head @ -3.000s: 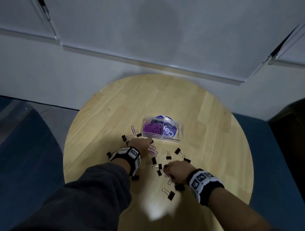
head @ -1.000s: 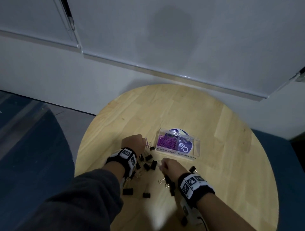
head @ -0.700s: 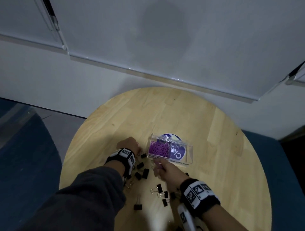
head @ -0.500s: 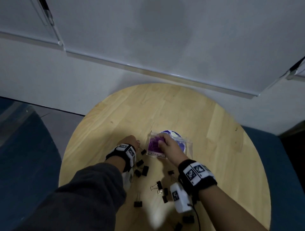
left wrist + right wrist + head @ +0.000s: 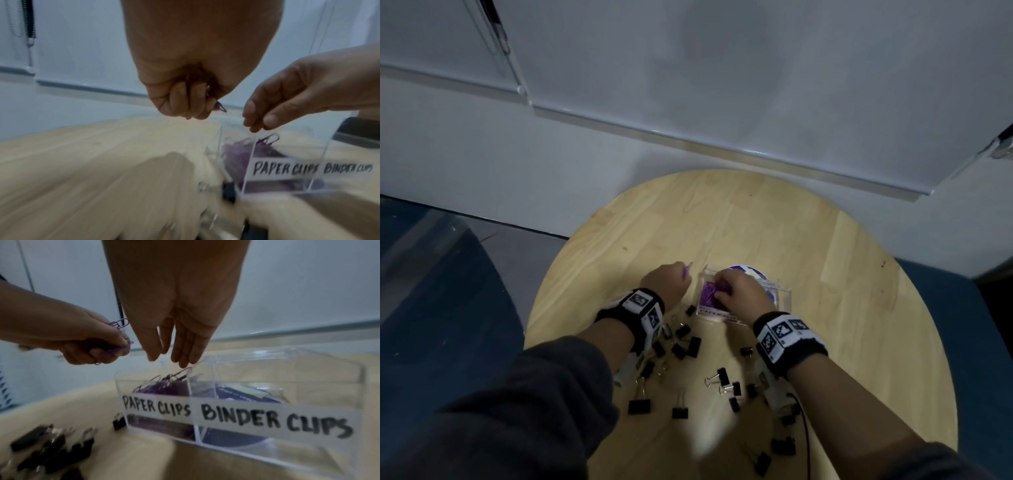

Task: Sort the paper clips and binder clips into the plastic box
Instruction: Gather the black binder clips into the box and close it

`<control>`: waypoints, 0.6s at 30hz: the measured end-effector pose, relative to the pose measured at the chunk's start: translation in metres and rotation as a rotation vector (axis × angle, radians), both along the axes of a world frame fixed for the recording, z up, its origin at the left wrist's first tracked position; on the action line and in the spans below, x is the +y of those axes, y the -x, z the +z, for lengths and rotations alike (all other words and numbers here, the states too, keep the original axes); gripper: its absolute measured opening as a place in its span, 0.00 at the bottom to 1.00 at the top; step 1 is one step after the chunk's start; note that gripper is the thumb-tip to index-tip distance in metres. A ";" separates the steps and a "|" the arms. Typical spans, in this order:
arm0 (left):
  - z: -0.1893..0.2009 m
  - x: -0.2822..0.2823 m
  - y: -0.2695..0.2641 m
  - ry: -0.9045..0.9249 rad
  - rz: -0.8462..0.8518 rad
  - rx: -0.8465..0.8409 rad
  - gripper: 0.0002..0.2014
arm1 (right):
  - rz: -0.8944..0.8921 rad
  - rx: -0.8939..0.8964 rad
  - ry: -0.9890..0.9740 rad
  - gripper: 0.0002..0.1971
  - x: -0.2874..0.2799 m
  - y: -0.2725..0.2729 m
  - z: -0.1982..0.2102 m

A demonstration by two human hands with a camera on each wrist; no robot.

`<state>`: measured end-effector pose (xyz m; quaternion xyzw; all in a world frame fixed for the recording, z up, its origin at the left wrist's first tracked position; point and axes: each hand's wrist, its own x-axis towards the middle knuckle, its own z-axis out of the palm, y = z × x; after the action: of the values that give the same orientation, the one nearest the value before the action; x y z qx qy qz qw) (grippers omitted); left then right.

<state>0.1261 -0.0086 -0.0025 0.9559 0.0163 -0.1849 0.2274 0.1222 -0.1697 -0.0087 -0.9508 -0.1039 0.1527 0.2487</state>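
We are holding our right hand (image 5: 174, 331) just above the clear plastic box (image 5: 308, 381), fingers (image 5: 185, 347) straight, pointing down and gripping nothing, over the compartment labelled PAPER CLIPS, where a heap of purple paper clips (image 5: 164, 384) is lying. Just to its left, our left hand (image 5: 90, 344) is curling tightly round a bunch of purple clips (image 5: 120, 324). Below both wrists, black binder clips (image 5: 681, 342) are lying scattered on the round wooden table (image 5: 842, 274), near the box's front wall.
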 end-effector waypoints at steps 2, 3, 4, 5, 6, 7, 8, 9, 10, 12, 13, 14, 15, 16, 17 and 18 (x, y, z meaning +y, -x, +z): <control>0.011 -0.016 -0.006 0.036 -0.076 -0.019 0.16 | -0.111 -0.063 -0.089 0.09 -0.007 0.002 0.009; 0.015 -0.024 -0.009 0.041 -0.115 -0.014 0.16 | -0.152 -0.085 -0.119 0.07 -0.010 0.006 0.014; 0.018 -0.033 -0.013 0.042 -0.147 -0.001 0.16 | -0.169 -0.095 -0.115 0.06 -0.013 0.011 0.017; 0.021 -0.041 -0.015 0.043 -0.182 0.012 0.15 | -0.160 -0.093 -0.085 0.07 -0.016 0.019 0.020; 0.021 -0.049 -0.017 0.040 -0.222 0.025 0.15 | -0.134 -0.068 -0.039 0.08 -0.018 0.029 0.021; 0.020 -0.055 -0.018 0.032 -0.264 0.034 0.14 | -0.097 -0.033 0.008 0.10 -0.019 0.041 0.021; 0.018 -0.060 -0.018 0.021 -0.304 0.042 0.12 | -0.057 -0.007 0.057 0.11 -0.020 0.054 0.021; 0.016 -0.064 -0.017 0.007 -0.336 0.045 0.12 | -0.021 0.007 0.095 0.12 -0.022 0.066 0.019; 0.014 -0.066 -0.016 -0.011 -0.360 0.046 0.12 | 0.002 0.003 0.119 0.13 -0.026 0.077 0.014; 0.012 -0.066 -0.011 -0.061 -0.389 0.020 0.14 | 0.007 -0.015 0.159 0.14 -0.037 0.092 0.004; 0.013 -0.065 -0.007 -0.081 -0.403 -0.013 0.16 | -0.010 -0.023 0.189 0.14 -0.043 0.097 -0.001; 0.013 -0.062 -0.004 -0.093 -0.420 -0.051 0.17 | -0.037 -0.022 0.241 0.15 -0.049 0.100 -0.007; 0.013 -0.059 0.000 -0.099 -0.441 -0.088 0.19 | -0.078 -0.010 0.308 0.17 -0.054 0.104 -0.012; 0.013 -0.055 0.004 -0.101 -0.461 -0.118 0.21 | -0.128 0.015 0.383 0.17 -0.058 0.106 -0.015; 0.013 -0.050 0.008 -0.095 -0.470 -0.142 0.22 | -0.187 0.045 0.447 0.18 -0.060 0.109 -0.017; 0.013 -0.045 0.012 -0.079 -0.463 -0.164 0.22 | -0.251 0.077 0.482 0.18 -0.061 0.111 -0.018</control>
<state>0.1139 -0.0538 0.0104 0.9542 -0.2143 -0.1531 0.1419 0.0109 -0.2304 -0.0266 -0.9815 0.0635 0.1773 0.0357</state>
